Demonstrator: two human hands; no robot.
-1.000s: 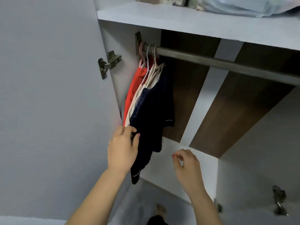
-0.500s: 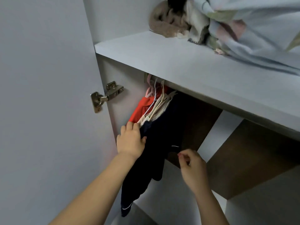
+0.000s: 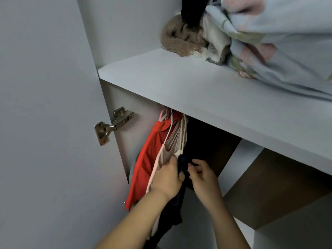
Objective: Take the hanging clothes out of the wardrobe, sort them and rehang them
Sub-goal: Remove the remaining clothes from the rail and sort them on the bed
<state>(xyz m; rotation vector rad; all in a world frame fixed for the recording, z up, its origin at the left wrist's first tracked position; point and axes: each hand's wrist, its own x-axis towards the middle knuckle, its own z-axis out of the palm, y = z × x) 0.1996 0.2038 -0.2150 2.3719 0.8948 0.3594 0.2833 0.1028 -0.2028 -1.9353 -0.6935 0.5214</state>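
Head view: inside the open white wardrobe, a small bunch of garments hangs at the far left of the rail space, tucked under the white upper shelf [image 3: 197, 97], so the rail itself is hidden. From left to right there is a bright red soft garment [image 3: 149, 159], a pale pink-beige thin top [image 3: 165, 155] on slim light hangers [image 3: 181, 133], and a dark navy cloth garment [image 3: 181, 168]. The left hand [image 3: 168, 180] has its grip curled closed around the navy fabric's edge, just beside the pale top. The right hand [image 3: 201, 174] pinches the same navy cloth from the other side, fingers together on it.

These clothes look light, limp and easily bunched; pulling on the fabric would likely slide it off its hanger. The surer hold is probably the hanger's neck, just under the hook, lifting up and off. A folded knit and patterned bedding [image 3: 269, 42] lie on the shelf above.
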